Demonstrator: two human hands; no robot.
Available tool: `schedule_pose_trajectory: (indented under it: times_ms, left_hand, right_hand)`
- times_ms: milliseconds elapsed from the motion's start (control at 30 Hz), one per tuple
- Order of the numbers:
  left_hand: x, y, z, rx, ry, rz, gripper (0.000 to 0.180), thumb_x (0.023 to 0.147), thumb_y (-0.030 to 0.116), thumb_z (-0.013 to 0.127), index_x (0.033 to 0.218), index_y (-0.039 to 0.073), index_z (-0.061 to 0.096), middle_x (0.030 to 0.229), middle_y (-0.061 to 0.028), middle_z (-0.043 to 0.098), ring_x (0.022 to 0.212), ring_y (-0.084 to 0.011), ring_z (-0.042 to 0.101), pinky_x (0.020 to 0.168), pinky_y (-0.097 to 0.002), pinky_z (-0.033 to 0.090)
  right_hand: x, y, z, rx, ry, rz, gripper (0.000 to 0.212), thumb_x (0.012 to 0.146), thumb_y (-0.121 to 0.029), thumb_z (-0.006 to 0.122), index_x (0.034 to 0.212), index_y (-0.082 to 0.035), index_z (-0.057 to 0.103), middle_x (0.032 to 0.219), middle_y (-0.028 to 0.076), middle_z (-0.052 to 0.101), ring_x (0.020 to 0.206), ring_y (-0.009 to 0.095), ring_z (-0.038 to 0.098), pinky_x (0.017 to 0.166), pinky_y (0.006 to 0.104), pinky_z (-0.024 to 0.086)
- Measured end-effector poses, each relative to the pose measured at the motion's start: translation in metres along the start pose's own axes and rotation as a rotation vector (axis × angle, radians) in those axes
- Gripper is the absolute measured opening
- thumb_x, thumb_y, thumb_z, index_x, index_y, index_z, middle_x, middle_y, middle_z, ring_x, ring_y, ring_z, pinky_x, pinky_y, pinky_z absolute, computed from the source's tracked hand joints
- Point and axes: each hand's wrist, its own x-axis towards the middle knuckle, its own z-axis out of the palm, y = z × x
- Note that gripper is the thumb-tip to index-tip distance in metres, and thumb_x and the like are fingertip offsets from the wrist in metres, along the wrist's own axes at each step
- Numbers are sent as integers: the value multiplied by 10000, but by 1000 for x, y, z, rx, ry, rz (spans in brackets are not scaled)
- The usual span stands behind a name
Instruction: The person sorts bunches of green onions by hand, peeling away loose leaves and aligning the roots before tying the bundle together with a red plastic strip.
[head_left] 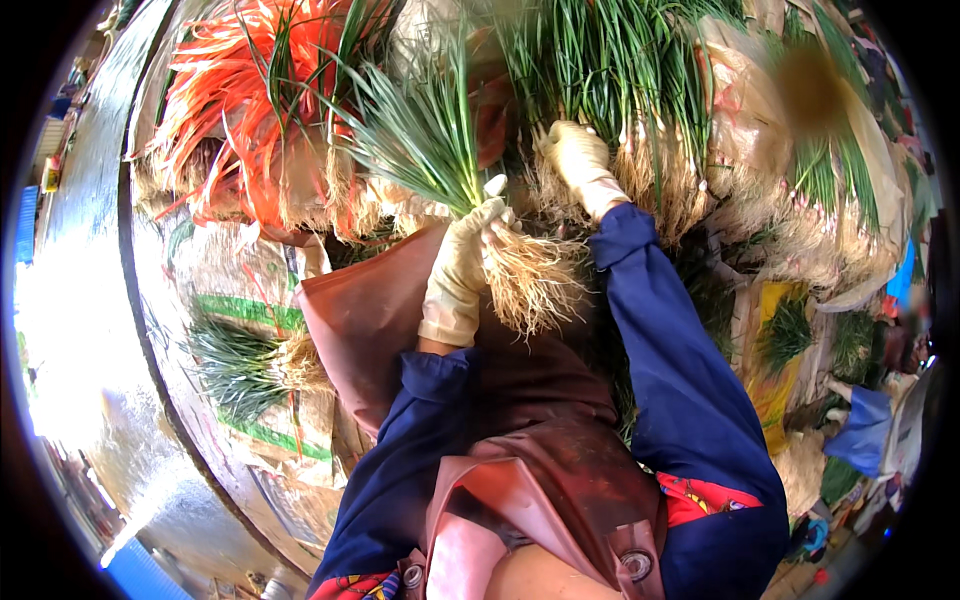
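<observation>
My left hand [462, 262], in a cream glove, is closed around a bunch of green garlic [432, 150] just above its roots. The leaves fan up and to the left; the pale, stringy roots [530, 275] hang to the right. My right hand [578, 160], gloved the same way, reaches into the upright pile of green garlic [640, 90] ahead. Its fingers curl around stalks near their root ends, and the fingertips are partly hidden among them.
Orange-red plastic strips [235, 110] lie over the plants at the far left. A separate bunch [250, 365] rests on sacking to my left. Plastic-wrapped plants [840, 185] stand at the right. A brown apron [370, 300] covers my lap. Another person's blue clothing [862, 430] shows at the right edge.
</observation>
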Motion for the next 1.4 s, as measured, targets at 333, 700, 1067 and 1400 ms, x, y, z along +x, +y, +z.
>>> schedule_pose_trajectory:
  times_ms: [333, 700, 1067, 1400]
  left_hand:
    - [2, -8, 26, 260, 209, -56, 340, 835, 57, 618, 1155, -45, 566, 698, -37, 620, 503, -51, 511, 446, -164, 423]
    - [0, -12, 15, 551, 386, -114, 155, 731, 73, 747, 818, 29, 627, 566, 1, 561, 387, -87, 475, 329, -221, 389]
    - [-12, -2, 39, 418, 332, -243, 133, 782, 68, 679, 892, -6, 664, 599, 25, 553, 418, -47, 447, 348, -194, 339]
    - [-10, -6, 13, 529, 256, -129, 134, 774, 116, 673, 839, 0, 682, 594, 10, 552, 448, -51, 452, 369, -203, 324]
  right_hand:
    - [-103, 12, -20, 1092, -433, -159, 291, 818, -366, 654, 923, -95, 630, 785, 73, 640, 695, 169, 587, 628, 289, 471]
    - [-75, -46, -39, 70, -66, -122, 409, 859, -485, 544, 891, -82, 605, 848, 69, 636, 793, 242, 616, 705, 373, 462]
    - [-53, 16, -51, 1185, 303, 316, 147, 898, -123, 511, 791, -81, 602, 818, 13, 659, 581, 27, 512, 506, 188, 421]
    - [-90, -22, 24, 635, 210, -195, 107, 943, -176, 494, 1007, -103, 539, 730, 55, 577, 619, 118, 540, 506, 247, 448]
